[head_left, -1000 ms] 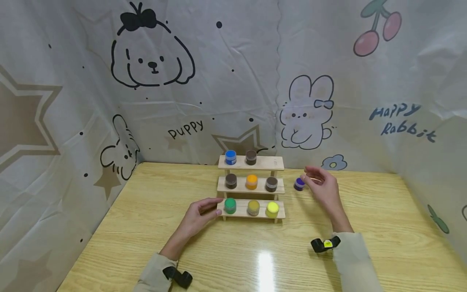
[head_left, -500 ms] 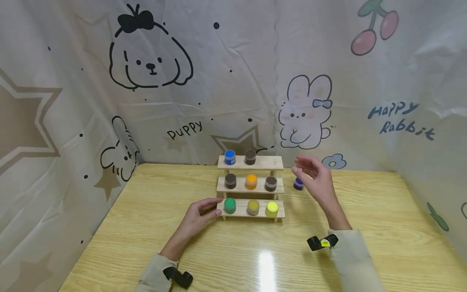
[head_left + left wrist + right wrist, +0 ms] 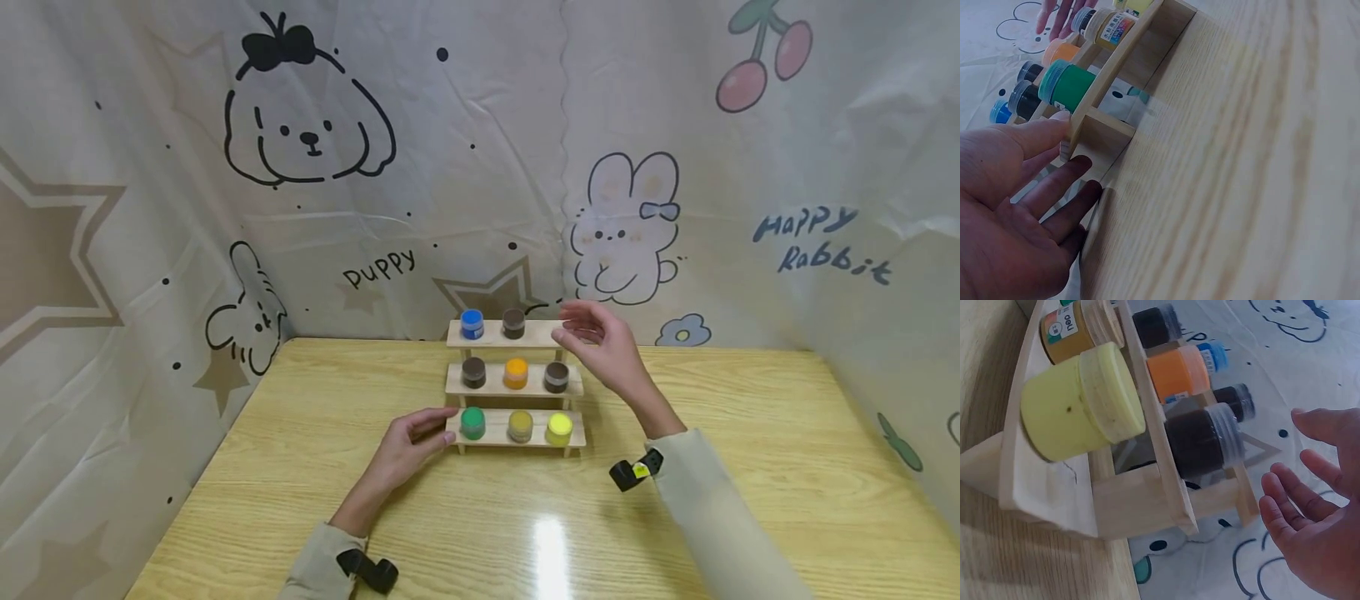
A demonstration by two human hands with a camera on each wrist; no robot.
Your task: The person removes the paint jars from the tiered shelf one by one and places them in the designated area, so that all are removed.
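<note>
A three-tier wooden display rack (image 3: 543, 335) holds small paint jars. My left hand (image 3: 405, 450) grips the left end of its bottom shelf, thumb in front and index finger behind, beside a green paint jar (image 3: 472, 423). My right hand (image 3: 607, 346) hovers with nothing in it at the right end of the top shelf, thumb and fingers apart in the right wrist view. The top shelf bears a blue jar (image 3: 472, 324) and a dark jar (image 3: 513, 323). An orange jar (image 3: 516, 373) stands between two dark ones on the middle shelf. The purple jar is hidden in the head view.
An ochre jar (image 3: 521, 427) and a yellow jar (image 3: 559, 430) share the bottom shelf with the green one. The rack stands on a wood-grain table (image 3: 315, 392), close before a printed cloth (image 3: 487, 208) that hangs behind and at the sides.
My right hand has let go of the purple jar beside the rack and moved left to the top shelf's end. The left hand stays at the bottom shelf.
</note>
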